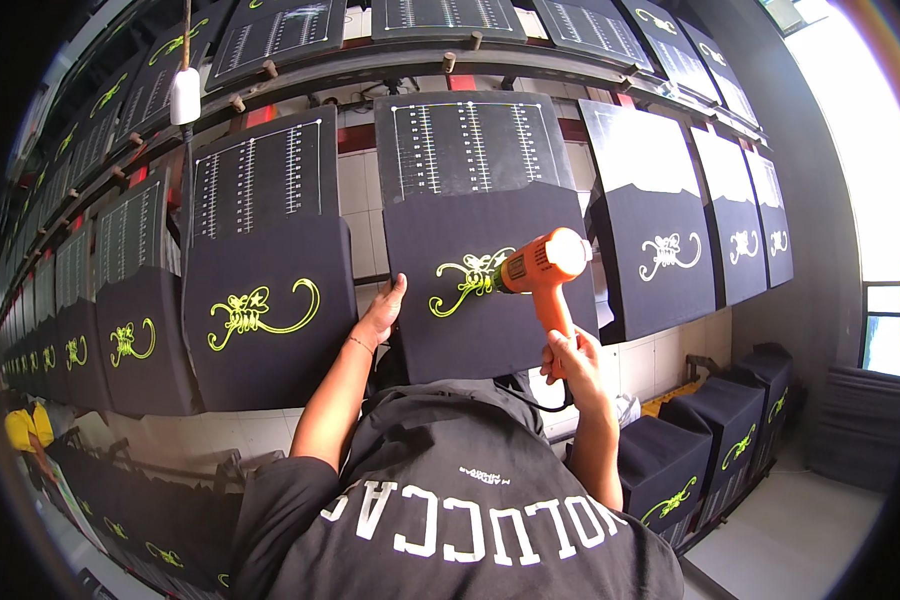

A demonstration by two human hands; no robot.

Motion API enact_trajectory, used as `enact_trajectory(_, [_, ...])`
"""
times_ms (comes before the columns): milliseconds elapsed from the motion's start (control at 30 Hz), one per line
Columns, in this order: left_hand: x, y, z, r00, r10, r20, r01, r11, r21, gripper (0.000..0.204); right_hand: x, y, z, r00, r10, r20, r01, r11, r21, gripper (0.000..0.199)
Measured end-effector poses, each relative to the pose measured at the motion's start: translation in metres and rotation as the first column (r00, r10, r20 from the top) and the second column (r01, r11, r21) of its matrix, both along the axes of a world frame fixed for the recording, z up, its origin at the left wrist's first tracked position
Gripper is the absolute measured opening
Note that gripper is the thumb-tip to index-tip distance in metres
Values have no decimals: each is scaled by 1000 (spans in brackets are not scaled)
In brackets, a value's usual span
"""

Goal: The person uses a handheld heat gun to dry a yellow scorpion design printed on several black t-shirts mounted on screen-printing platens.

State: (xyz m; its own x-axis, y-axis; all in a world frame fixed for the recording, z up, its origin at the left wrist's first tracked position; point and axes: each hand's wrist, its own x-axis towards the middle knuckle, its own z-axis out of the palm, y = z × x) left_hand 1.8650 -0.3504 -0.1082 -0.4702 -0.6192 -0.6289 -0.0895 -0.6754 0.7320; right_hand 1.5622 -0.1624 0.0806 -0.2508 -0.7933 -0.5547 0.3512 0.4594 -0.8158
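An orange heat gun (542, 266) is held by its handle in my right hand (575, 362), fingers wrapped round it. Its dark nozzle points left, close over a yellow-green scroll-shaped print (457, 285). That print lies on a black fabric piece (480, 335), laid over the near part of a dark board (455, 145) with white ruled marks. My left hand (382, 308) is closed at the left edge of this board, against the fabric. Its thumb side shows, while the other fingers are partly hidden. The heat gun covers the right part of the print.
A similar board with a yellow-green print (260, 318) stands left, and one with a white print (670, 257) right. More fabric-covered boards (735, 447) line the row behind me. A white cylinder (184, 97) hangs on a cord. A person in yellow (25, 428) is far left.
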Motion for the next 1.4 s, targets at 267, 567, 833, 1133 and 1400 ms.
enact_trajectory(267, [-2,1,3,999,-3,53,5,999,-48,98,-2,-16,-6,1000,-22,-5,22,998,-58,30])
enact_trajectory(567, [1,1,-5,999,-25,40,28,998,-64,99,-4,-31,2,998,3,-65,-3,1000,-14,27])
enact_trajectory(833, [0,2,-5,996,24,84,-21,999,-40,87,-6,-39,6,996,25,-80,-27,999,-23,29])
enact_trajectory(1133, [0,3,-7,995,29,91,-21,997,-79,87,-8,-46,5,995,29,-97,-35,998,-60,31])
enact_trajectory(1400, [1,1,0,999,-34,20,35,998,-43,100,-16,-47,5,994,-1,-105,-1,1000,-19,31])
